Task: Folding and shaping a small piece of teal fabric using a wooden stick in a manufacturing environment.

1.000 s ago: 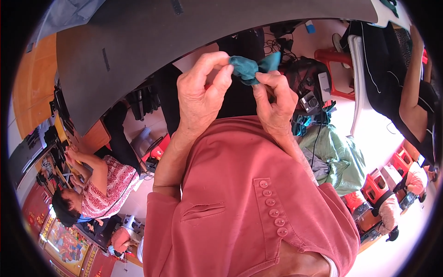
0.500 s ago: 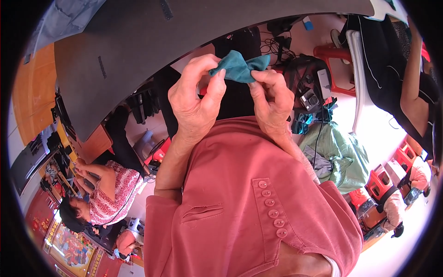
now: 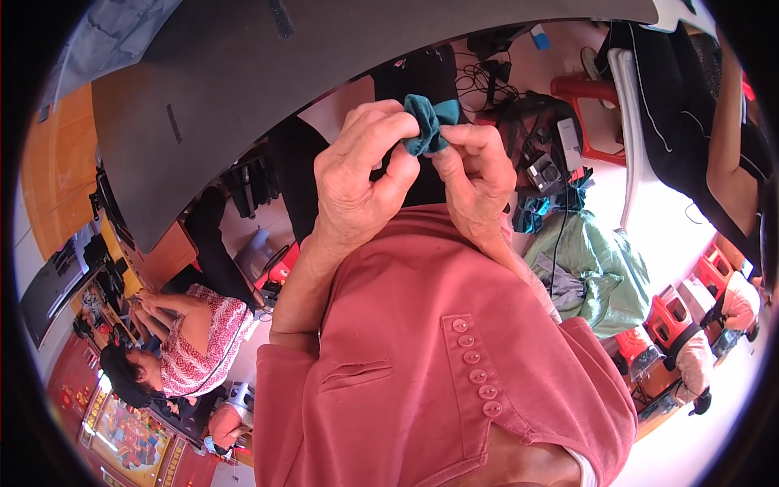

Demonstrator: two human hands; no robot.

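A teal fabric bow [image 3: 420, 123], with a velvet-like sheen, is held up between my two hands in front of my chest. My left hand [image 3: 361, 178] pinches its left side, the thumb below and the bent fingers above. On the other side, the thumb and index finger of my right hand [image 3: 477, 174] squeeze the cloth close to its gathered middle. The left loop is folded upright, while the right part sticks out behind my right fingertips. My fingers hide part of the cloth.
Beyond my hands runs a dark tabletop [image 3: 219, 89]. At right are a bundle of teal pieces [image 3: 531, 217], a green sack [image 3: 596, 272] and a red stool [image 3: 584, 105]. One person [image 3: 207, 333] sits at left; another person's arm [image 3: 725, 138] shows at right.
My left hand has moved right, closer to my right hand. The bow's left loop, spread sideways before, is now folded upright and bunched toward the middle.
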